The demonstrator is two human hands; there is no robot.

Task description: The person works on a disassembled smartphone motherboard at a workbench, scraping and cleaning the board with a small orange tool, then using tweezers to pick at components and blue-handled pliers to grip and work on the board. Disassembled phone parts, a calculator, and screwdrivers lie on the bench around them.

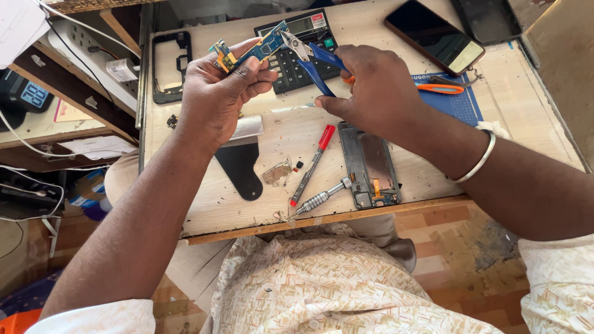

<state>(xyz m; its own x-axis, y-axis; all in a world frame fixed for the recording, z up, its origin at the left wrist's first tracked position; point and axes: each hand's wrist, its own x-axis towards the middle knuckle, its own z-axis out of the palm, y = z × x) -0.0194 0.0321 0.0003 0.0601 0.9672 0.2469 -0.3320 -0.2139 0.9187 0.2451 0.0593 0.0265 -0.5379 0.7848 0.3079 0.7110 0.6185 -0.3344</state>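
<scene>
We see the pale wooden worktop (526, 105) spread beneath both hands. Beyond the knuckles of the right hand lies a dark smartphone (434, 36), and past the fingertips of both hands sits a black calculator (296, 59). Just below the right hand rests an opened phone frame (369, 166), with a red-capped pen (314, 165) and a small metal screwdriver (322, 198) beside it. Under the left hand lies a black pry tool (241, 168).

Our left hand (216, 102) is curled nearly closed, fingers and thumb pinching a small blue circuit board (250, 51) raised above the worktop. Our right hand (377, 80) is wrapped tight around the blue handles of a pair of cutters (309, 55), whose metal tips meet the board's edge nearest that hand.
</scene>
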